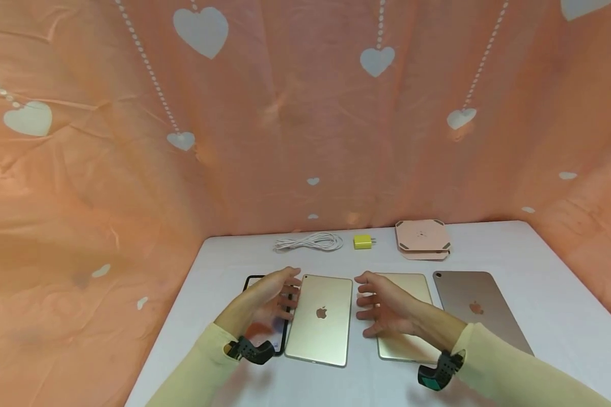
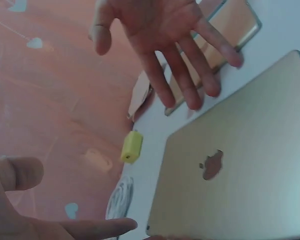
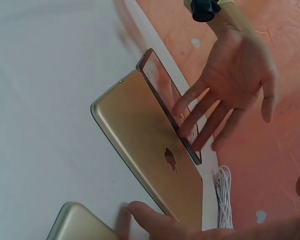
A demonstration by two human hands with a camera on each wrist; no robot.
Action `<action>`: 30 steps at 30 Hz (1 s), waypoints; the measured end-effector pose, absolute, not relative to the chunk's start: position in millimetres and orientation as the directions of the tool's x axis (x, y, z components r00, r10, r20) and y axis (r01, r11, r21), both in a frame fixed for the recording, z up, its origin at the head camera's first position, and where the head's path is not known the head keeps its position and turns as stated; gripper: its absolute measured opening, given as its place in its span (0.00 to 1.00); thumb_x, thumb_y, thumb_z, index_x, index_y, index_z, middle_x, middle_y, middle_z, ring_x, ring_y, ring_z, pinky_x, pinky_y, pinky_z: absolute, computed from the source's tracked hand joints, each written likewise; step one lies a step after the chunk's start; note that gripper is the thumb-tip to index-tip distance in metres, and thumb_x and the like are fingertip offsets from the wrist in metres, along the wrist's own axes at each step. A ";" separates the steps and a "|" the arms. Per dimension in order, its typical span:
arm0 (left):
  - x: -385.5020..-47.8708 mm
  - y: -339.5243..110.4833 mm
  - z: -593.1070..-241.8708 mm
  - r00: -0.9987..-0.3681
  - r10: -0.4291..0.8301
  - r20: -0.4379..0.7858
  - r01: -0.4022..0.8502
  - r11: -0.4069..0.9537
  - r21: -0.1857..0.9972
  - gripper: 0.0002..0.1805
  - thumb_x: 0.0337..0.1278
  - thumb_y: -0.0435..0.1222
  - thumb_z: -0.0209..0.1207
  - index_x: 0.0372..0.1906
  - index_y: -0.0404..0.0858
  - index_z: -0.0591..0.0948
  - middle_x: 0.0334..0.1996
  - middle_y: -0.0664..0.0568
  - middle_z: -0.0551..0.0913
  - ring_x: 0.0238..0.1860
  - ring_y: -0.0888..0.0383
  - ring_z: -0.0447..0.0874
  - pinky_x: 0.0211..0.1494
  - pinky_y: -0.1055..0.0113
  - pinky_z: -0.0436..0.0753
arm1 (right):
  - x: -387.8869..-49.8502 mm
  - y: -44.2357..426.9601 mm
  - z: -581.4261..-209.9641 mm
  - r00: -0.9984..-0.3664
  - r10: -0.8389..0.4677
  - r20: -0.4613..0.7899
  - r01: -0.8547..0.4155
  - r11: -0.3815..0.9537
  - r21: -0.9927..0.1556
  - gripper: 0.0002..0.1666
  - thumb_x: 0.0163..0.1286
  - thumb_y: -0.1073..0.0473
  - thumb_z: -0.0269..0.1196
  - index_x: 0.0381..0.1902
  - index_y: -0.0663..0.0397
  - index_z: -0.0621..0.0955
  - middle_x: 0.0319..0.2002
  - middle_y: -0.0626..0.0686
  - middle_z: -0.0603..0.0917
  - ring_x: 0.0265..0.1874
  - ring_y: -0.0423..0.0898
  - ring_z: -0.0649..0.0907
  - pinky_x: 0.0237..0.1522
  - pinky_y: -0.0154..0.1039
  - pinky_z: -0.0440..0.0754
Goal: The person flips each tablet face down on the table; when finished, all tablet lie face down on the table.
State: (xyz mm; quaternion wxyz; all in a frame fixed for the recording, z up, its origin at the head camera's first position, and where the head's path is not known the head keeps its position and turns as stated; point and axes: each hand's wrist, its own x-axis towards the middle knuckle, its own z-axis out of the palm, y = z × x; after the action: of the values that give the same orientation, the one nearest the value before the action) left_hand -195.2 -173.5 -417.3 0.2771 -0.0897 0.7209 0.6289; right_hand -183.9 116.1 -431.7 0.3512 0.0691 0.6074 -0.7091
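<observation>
A gold tablet [image 1: 319, 328] lies back up on the white table between my two hands. On its left, my left hand [image 1: 269, 297] is held over a black-edged tablet [image 1: 280, 339], fingers spread and holding nothing. My right hand [image 1: 392, 308] hovers above a second gold tablet [image 1: 402, 347], its fingers apart and likewise holding nothing. The left wrist view shows the middle tablet [image 2: 235, 165] beside my right hand [image 2: 165, 45]. In the right wrist view, my left hand [image 3: 235, 80] has its palm facing the camera near the same gold tablet [image 3: 145, 140].
Along the back of the table are a coiled white cable [image 1: 318, 241], a yellow charger plug [image 1: 362, 242] and a pink folded item [image 1: 422, 236]. A darker grey tablet [image 1: 476, 299] lies at the right. An orange cloth with hearts [image 1: 285, 141] hangs behind.
</observation>
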 end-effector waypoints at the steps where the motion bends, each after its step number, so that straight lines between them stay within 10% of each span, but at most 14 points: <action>1: -194.4 -173.8 -418.7 -0.830 0.223 -0.511 -0.473 0.204 0.857 0.43 0.82 0.57 0.51 0.78 0.23 0.67 0.76 0.26 0.68 0.68 0.32 0.75 0.70 0.33 0.82 | -183.6 116.1 -431.5 -0.746 -0.413 -0.523 0.580 -0.016 -0.814 0.50 0.81 0.39 0.53 0.83 0.67 0.53 0.73 0.70 0.63 0.72 0.72 0.69 0.68 0.84 0.71; 17: -193.5 -160.6 -429.5 -0.818 0.259 -0.513 -0.474 0.201 0.857 0.40 0.79 0.55 0.53 0.72 0.22 0.69 0.63 0.31 0.78 0.57 0.43 0.80 0.61 0.52 0.84 | -182.2 119.3 -431.2 -0.769 -0.398 -0.501 0.546 0.000 -0.838 0.48 0.81 0.40 0.53 0.83 0.66 0.54 0.78 0.69 0.59 0.76 0.72 0.65 0.75 0.80 0.67; 30: -191.0 -180.9 -432.0 -0.825 0.307 -0.475 -0.481 0.059 0.875 0.41 0.83 0.53 0.50 0.80 0.24 0.63 0.72 0.27 0.73 0.68 0.36 0.78 0.74 0.39 0.80 | -181.9 116.6 -427.7 -0.803 -0.332 -0.496 0.494 0.096 -0.864 0.43 0.80 0.40 0.56 0.80 0.60 0.62 0.69 0.65 0.69 0.64 0.60 0.73 0.68 0.57 0.79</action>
State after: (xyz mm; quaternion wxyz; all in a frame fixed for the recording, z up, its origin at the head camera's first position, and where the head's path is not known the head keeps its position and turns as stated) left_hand -191.0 -180.9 -432.0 0.2884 -0.0654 0.6679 0.6830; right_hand -181.9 116.6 -427.7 0.3082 0.0603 0.6730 -0.6697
